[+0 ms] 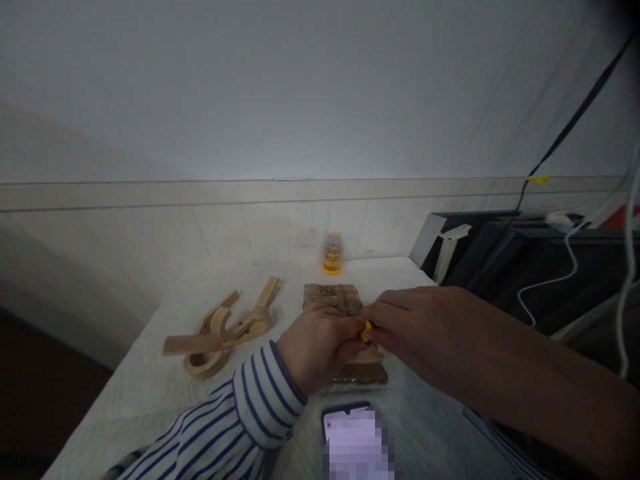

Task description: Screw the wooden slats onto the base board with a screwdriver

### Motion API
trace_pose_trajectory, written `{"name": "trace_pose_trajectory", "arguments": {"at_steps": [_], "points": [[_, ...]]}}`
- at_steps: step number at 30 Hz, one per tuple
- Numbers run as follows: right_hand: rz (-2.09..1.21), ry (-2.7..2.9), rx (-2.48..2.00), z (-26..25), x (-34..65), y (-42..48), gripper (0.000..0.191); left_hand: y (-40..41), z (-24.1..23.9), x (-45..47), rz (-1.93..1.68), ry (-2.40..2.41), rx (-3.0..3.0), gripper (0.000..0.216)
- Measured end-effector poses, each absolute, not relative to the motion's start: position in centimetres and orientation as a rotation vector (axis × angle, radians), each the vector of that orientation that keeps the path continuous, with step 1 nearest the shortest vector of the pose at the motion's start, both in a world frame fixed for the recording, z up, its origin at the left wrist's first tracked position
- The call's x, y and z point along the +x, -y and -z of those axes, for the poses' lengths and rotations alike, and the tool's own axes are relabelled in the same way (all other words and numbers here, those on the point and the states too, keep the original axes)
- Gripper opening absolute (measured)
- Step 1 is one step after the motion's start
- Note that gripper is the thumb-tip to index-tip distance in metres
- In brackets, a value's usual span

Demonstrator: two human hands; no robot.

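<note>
My left hand (323,340), in a blue-and-white striped sleeve, is closed, with thumb and forefinger meeting the yellow tool; what it grips is hidden. My right hand (405,327) reaches in from the right and pinches a small yellow-and-black screwdriver (367,330), mostly covered by fingers. Below the hands a pale wooden piece (369,355) shows in part. Under that lies a brown, shiny-edged packet (361,375). Just behind my hands rests a brown paper package (333,295) with dark print.
Curved wooden parts (220,337) are joined together at the left of the white-covered table (135,393). A clear, yellow-based dome case (332,255) stands by the wall. A phone (355,440) lies in front. Black panels (540,260) and white cables (570,257) are at right.
</note>
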State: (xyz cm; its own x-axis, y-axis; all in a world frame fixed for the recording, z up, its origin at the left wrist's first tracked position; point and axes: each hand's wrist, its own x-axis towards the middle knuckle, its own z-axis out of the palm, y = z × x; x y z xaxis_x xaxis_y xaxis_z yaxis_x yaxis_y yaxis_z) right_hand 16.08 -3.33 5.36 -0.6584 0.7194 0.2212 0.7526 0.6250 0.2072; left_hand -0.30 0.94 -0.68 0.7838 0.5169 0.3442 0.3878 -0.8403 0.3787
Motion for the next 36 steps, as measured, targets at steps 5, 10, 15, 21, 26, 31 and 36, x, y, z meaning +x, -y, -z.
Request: {"name": "trace_pose_trajectory", "arguments": {"at_steps": [5, 10, 15, 21, 26, 31, 36], "points": [[0.422, 2.723, -1.277, -5.52, 15.72, 3.29, 0.012, -0.89, 0.60, -0.26, -0.629, -0.704, 2.694, 0.012], [0.438, 2.748, -1.307, -5.35, 15.76, 3.17, 0.011, -0.65, 0.19, -0.24, -0.678, -0.798, 2.686, 0.010], [0.457, 2.745, -1.274, -5.19, 16.02, 3.16, 0.010, -0.50, 0.29, -0.10, -0.730, -0.910, 2.619, 0.013], [0.378, 2.709, -1.308, -5.49, 16.02, 3.20, 0.006, -0.57, 0.60, -0.01, -0.758, -0.899, 2.642, 0.014], [0.286, 2.710, -1.294, -6.01, 16.17, 3.53, 0.009, -0.66, 0.52, -0.08, -0.721, -0.879, 2.655, 0.011], [0.244, 2.723, -1.250, -5.71, 16.40, 3.52, 0.013, -0.70, 0.50, -0.20, -0.715, -0.844, 2.615, 0.008], [0.260, 2.729, -1.276, -5.55, 16.23, 3.33, 0.016, -0.74, 0.51, -0.30, -0.677, -0.817, 2.627, 0.006]]}}
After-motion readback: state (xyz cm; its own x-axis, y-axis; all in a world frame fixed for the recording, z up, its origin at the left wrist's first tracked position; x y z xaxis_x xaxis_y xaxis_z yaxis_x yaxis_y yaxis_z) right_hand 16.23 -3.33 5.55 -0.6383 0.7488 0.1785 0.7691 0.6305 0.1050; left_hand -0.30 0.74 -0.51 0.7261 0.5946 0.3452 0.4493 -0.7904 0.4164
